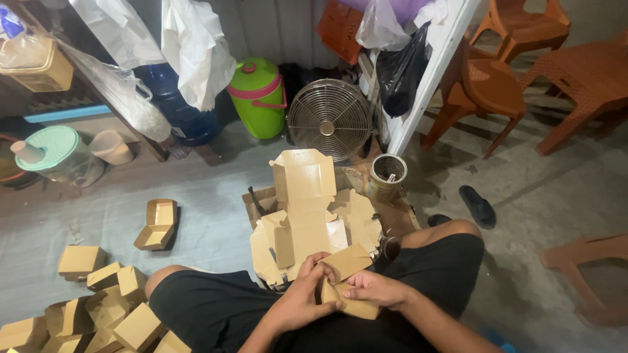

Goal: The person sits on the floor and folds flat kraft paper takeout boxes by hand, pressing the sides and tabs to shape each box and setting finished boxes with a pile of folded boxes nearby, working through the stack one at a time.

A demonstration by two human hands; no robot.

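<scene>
Single head-worn view, looking steeply down and forward from above a seated person's lap. Close on the stack of flat cardboard blanks (307, 229) just ahead of the knees; beyond the stack, the floor (216, 222) runs to a metal fan (330, 119) at far range. No second view.

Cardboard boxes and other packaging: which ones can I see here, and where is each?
Half-folded brown box: held by left hand and right hand.
Flat box blanks: stacked before the knees.
Open box: alone on the floor, left.
Folded boxes: heaped bottom left.
Black bag: hanging, upper right.
</scene>
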